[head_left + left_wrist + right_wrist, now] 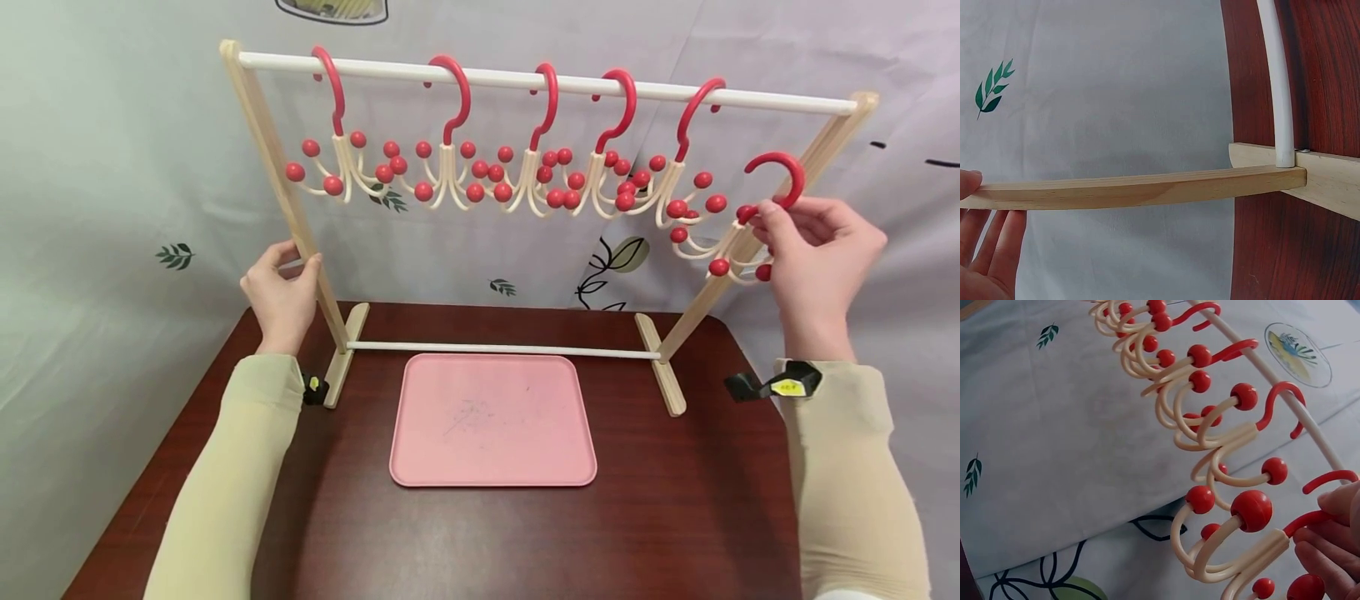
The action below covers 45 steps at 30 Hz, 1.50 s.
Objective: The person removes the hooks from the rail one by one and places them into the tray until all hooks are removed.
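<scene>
I have my right hand (821, 250) at three o'clock, fingers (1325, 553) pinched on the red hook of a multi-prong hanger (738, 233), which is off the rail and sits just beside the rack's right post. My left hand (283, 292) at nine o'clock rests against the wooden rack (300, 225), fingers nearly straight along its left post. Five more hangers (525, 171) hang in a row on the white rail (555, 82). A pink tray (492, 421) lies on the dark surface (675, 517) at six o'clock, below the rack.
</scene>
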### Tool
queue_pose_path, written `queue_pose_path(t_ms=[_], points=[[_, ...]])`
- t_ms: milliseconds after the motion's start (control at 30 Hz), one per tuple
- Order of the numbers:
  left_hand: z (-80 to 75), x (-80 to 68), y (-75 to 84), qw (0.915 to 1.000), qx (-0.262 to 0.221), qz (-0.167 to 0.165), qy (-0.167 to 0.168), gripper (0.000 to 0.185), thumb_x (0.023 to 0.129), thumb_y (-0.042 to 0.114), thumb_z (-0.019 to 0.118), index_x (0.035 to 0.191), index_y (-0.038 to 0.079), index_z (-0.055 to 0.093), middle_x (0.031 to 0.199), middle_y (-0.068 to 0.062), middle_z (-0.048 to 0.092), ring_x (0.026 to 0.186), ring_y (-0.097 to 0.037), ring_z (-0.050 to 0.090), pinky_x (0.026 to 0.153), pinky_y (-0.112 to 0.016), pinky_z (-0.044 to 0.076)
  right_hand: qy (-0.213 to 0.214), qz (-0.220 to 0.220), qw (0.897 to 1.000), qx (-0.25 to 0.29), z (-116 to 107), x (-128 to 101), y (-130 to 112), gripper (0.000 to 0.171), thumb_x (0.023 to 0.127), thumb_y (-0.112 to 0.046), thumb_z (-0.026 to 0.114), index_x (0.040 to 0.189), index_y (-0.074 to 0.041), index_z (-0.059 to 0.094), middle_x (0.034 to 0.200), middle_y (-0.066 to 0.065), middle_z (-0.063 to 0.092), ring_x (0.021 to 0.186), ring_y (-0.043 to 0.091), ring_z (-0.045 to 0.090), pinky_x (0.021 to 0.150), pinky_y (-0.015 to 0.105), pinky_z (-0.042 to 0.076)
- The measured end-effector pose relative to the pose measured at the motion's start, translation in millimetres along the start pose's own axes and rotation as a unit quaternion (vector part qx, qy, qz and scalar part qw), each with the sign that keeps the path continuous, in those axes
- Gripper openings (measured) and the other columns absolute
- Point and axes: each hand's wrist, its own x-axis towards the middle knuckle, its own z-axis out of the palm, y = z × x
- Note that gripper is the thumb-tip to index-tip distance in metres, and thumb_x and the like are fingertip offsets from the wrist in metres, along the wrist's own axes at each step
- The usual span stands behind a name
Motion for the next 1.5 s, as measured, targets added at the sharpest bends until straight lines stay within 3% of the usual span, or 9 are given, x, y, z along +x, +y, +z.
queue_pose_path(t_ms=[300,700,1067,1267,1500], points=[[-0.3,1.6,-2.0,1.0,-0.002,0.0,-0.003,0.03,0.095,0.026,0.074,0.121,0.011,0.075,0.111,-0.005,0.074,0.096,-0.019,0.074,0.081,-0.029,0.059,-0.012,0.035,0.999,-0.001,-7,-15,21,0.046,0.072,-0.022,0.094,0.108,0.0,0.077,0.097,0.01,0.076,0.081,0.016,0.075,0.066,0.02,0.057],[1.2,2.1,-1.1,0.9999,-0.008,-0.001,-0.007,0.031,0.094,0.026,0.076,0.121,0.012,0.075,0.112,-0.004,0.074,0.098,-0.023,0.073,0.081,-0.028,0.059,-0.013,0.013,0.998,0.064,-4,-46,51,0.036,0.073,-0.001,0.091,0.1,0.013,0.072,0.086,0.016,0.074,0.07,0.02,0.074,0.068,0.026,0.059],[-4.5,5.7,0.3,0.9996,-0.003,-0.009,-0.027,0.032,0.092,0.025,0.078,0.121,0.013,0.076,0.114,-0.004,0.074,0.097,-0.02,0.073,0.079,-0.027,0.06,-0.111,-0.001,0.992,0.054,16,-85,72,0.025,0.082,0.007,0.082,0.101,0.018,0.069,0.087,0.015,0.075,0.073,0.019,0.075,0.071,0.028,0.06],[-10.4,8.5,2.5,0.9979,0.001,-0.034,-0.055,0.037,0.09,0.029,0.08,0.124,0.015,0.075,0.117,-0.003,0.071,0.1,-0.017,0.073,0.076,-0.022,0.058,-0.162,0.01,0.986,0.038,33,-102,83,0.022,0.085,0.004,0.08,0.101,0.015,0.07,0.089,0.014,0.076,0.074,0.019,0.075,0.073,0.029,0.06],[-13.9,10.8,3.0,0.9973,-0.003,-0.043,-0.059,0.04,0.088,0.03,0.082,0.125,0.017,0.075,0.111,-0.009,0.075,0.095,-0.016,0.073,0.075,-0.02,0.057,-0.207,0.024,0.978,0.01,51,-120,98,0.02,0.087,0.0,0.08,0.102,0.01,0.072,0.09,0.013,0.076,0.077,0.019,0.075,0.076,0.03,0.06]])
